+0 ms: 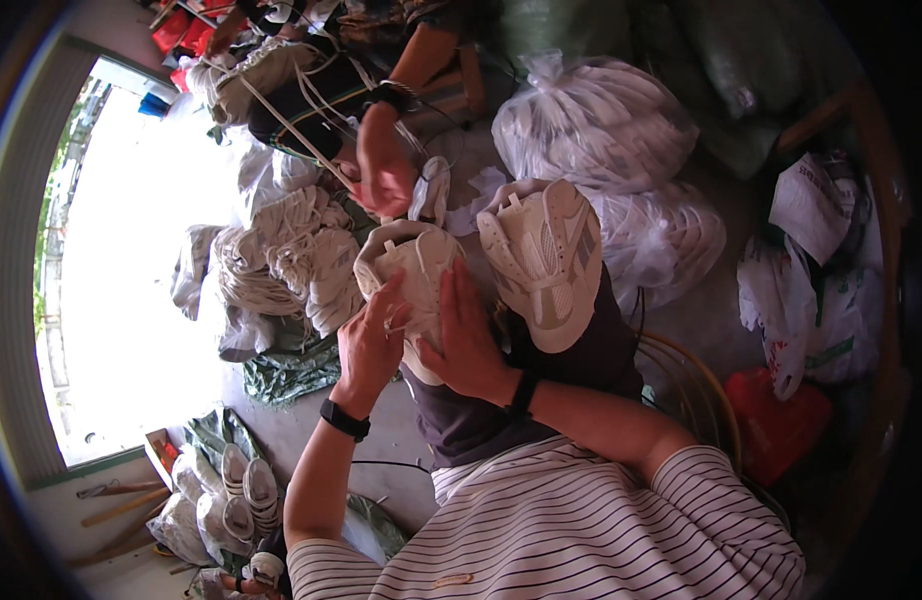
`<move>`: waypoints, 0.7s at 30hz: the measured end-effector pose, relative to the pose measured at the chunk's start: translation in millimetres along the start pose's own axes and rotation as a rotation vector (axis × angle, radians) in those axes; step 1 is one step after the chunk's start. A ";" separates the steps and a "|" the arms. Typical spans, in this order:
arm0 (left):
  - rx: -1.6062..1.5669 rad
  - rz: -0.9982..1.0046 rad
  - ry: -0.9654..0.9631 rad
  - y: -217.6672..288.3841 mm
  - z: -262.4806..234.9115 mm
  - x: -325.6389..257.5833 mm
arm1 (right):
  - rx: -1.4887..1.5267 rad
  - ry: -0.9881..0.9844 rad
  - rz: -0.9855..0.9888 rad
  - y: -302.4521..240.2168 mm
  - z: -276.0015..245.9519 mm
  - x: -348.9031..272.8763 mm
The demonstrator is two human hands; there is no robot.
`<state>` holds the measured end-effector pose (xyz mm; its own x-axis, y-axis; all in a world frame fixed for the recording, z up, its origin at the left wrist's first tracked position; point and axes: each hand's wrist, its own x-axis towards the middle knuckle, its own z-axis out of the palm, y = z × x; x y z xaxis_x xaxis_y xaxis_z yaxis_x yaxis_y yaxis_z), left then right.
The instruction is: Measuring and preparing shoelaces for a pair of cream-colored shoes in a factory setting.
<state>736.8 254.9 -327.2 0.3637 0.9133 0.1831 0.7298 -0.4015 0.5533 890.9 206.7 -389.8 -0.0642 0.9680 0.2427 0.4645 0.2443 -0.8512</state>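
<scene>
White sneaker (411, 275) propped on lap, at 12 o'clock from both hands. Left hand (369, 345) pinches lace (393, 322), likely for threading; right hand (468, 340) lies flat, steadying it. Second sneaker (546, 260) at 3 o'clock, resting on thigh.

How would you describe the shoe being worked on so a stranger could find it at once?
Start at the person's lap, where two pale shoes rest. The shoe is the left one, under both hands, left and right. Unlike the other shoe, which lies sole outward and untouched, it faces laces-up.
</scene>
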 end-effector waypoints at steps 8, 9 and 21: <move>0.211 0.167 -0.117 27.9 -12.8 -0.9 | -0.006 0.000 -0.008 1.3 -6.7 -7.6; 0.213 0.168 -0.117 26.4 -13.6 -0.7 | -0.007 -0.001 -0.010 1.1 -7.0 -8.7; 0.162 0.053 -0.243 47.4 -6.6 2.3 | -0.007 -0.007 -0.031 3.6 -15.6 -14.7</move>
<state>768.4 238.4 -295.2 0.5171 0.8559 -0.0023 0.7819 -0.4712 0.4082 907.3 192.5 -389.2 -0.0845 0.9604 0.2656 0.4686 0.2736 -0.8400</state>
